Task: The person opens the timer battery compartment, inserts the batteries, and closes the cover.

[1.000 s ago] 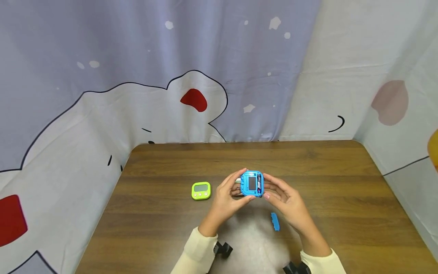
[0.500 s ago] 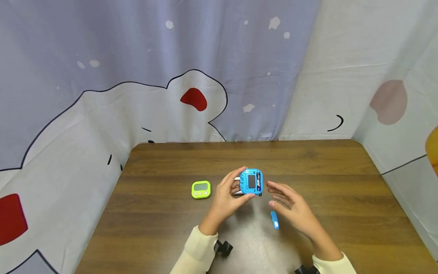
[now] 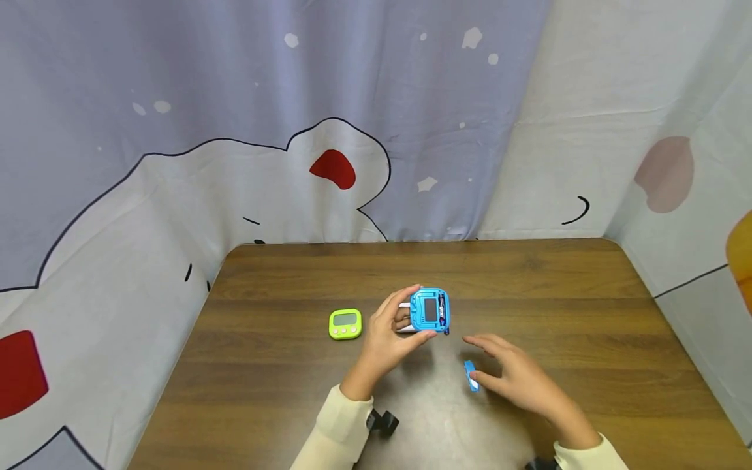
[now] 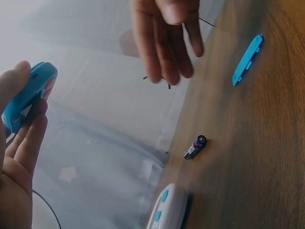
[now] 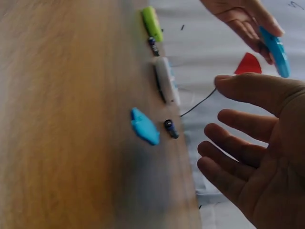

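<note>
Raised above the table, a blue digital timer is pinched between the thumb and fingers of my left hand. Its back faces up, with the battery slot uncovered and a battery lying in it. My right hand holds nothing; its fingers are spread in the right wrist view. It hovers by a blue battery cover lying on the table, and its thumb overlaps the cover in the head view. Contact cannot be told there; the left wrist view shows the cover apart from the hand.
A green timer lies left of my left hand. Mostly hidden behind that hand is a white timer with blue buttons. One loose battery lies near the cover, another battery between the green and white timers. A curtain hangs behind the table.
My right hand has let go of the blue timer and moved down and right to the battery cover. My left hand keeps holding the timer almost in place.
</note>
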`<state>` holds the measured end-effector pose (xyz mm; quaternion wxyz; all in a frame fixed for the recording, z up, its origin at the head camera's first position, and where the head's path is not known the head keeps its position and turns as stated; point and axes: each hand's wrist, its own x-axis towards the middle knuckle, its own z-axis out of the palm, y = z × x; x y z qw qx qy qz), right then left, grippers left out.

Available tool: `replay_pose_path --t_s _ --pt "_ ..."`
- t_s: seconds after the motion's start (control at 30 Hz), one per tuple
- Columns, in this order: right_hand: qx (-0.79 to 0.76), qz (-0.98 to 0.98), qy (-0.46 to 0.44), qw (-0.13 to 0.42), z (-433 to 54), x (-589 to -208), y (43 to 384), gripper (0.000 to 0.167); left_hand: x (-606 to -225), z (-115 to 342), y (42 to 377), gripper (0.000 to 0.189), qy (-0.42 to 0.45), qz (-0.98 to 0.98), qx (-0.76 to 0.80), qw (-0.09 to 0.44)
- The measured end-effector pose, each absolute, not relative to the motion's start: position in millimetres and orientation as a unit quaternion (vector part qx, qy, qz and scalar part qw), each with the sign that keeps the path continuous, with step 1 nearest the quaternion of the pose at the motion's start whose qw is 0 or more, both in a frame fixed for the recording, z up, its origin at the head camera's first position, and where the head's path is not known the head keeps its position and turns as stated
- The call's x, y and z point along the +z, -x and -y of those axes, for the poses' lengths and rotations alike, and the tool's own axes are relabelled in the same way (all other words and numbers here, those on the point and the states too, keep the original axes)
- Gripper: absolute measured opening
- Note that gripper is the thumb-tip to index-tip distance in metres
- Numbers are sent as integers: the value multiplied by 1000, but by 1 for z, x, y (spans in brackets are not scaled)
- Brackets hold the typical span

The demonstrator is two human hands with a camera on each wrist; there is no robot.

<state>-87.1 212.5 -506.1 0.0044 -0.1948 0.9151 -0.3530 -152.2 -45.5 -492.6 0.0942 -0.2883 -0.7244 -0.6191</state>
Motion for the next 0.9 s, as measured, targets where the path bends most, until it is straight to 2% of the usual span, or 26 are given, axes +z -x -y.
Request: replay_pose_path --t_s 0.37,0.9 --pt "-292 -931 213 48 -210 -521 86 63 -489 47 154 80 278 724 -624 96" --pt "-265 -936 232 12 -211 -531 79 53 -486 50 151 79 279 716 -632 96"
